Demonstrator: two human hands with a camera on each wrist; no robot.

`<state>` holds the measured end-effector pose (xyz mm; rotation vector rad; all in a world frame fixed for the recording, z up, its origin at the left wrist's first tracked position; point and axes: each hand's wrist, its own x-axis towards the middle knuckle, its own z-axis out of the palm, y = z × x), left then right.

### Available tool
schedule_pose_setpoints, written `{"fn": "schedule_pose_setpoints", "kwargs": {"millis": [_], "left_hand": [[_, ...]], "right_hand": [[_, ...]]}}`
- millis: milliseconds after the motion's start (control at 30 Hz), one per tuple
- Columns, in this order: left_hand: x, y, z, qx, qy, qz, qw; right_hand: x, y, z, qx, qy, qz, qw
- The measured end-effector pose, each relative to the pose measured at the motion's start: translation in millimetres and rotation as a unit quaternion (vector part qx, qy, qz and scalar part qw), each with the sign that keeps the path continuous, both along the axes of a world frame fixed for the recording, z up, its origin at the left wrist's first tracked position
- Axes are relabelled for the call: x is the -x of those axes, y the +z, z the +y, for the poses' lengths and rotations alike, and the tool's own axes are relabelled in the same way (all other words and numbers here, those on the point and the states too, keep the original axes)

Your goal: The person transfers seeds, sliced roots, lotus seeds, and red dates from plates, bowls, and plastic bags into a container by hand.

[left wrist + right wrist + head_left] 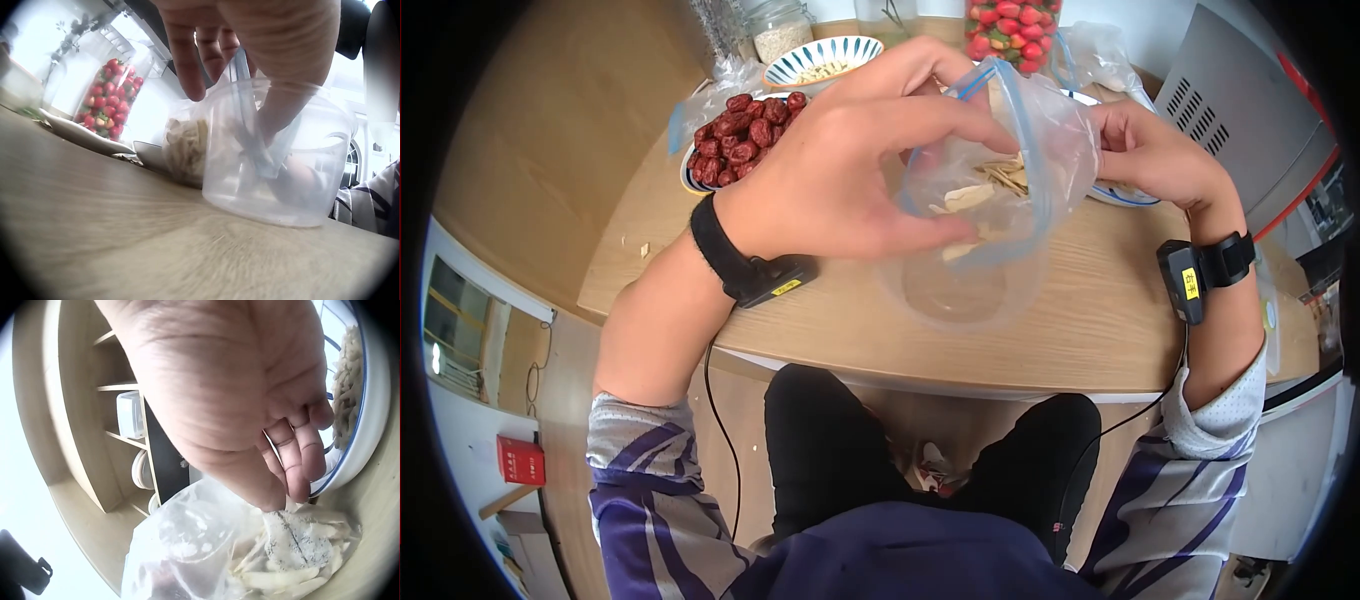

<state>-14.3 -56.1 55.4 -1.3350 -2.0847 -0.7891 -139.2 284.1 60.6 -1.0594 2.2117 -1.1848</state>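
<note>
A clear zip bag (1065, 130) with a blue-edged mouth is tilted over a clear round plastic tub (960, 295) on the table. Pale dried slices (1000, 180) lie inside the bag near its opening. My left hand (840, 165) grips the bag's mouth, index finger and thumb spread along the rim. In the left wrist view the thumb and the blue strip overlap the tub (281, 212). At the bag's other end, my right hand (1165, 160) pinches the plastic. The right wrist view has its thumb and fingertips right at the bag (187, 531), beside a bunch of slices (275, 578).
Left of the hands is a plate of red dates (745, 140). Behind stand a striped bowl (825, 60) with pale bits, a jar of grains (780, 30) and a container of strawberries (1010, 30). A plate (1135, 195) sits under my right hand; a grey appliance (1235, 110) is beyond.
</note>
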Motion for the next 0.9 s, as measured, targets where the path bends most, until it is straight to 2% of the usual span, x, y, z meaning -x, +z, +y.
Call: {"fn": "schedule_pose_setpoints", "kwargs": {"millis": [167, 267, 367, 600, 633, 700, 867, 900], "left_hand": [[0.5, 1.2, -2.1, -0.001, -0.01, 0.014, 1.0], [0.5, 0.4, -3.8, -0.01, -0.017, 0.012, 1.0], [0.6, -1.1, -5.4, -0.025, -0.036, 0.012, 0.999], [-1.3, 1.3, -11.6, -0.033, -0.098, 0.056, 0.993], [-0.2, 1.0, -13.1, -0.023, -0.104, 0.059, 0.993], [20.7, 0.7, -16.9, -0.051, -0.167, 0.12, 0.977], [14.4, 4.6, -26.7, -0.097, -0.235, 0.047, 0.966], [27.7, 2.1, -25.8, -0.102, -0.246, 0.07, 0.961]], "right_hand": [[2.7, 5.4, 1.0, -0.012, -0.007, -0.017, 1.0], [-4.3, 6.8, -7.0, 0.084, -0.046, 0.054, 0.994], [-8.6, 11.1, -15.8, 0.132, -0.089, 0.099, 0.982], [-17.5, 9.5, -33.1, 0.284, -0.143, 0.173, 0.932], [-15.4, 9.8, -29.5, 0.295, -0.125, 0.179, 0.93], [-18.7, 10.1, -31.8, 0.289, -0.159, 0.214, 0.919], [-29.8, 15.9, -36.0, 0.294, -0.156, 0.278, 0.901], [-30.3, 17.1, -37.4, 0.294, -0.152, 0.293, 0.897]]}}
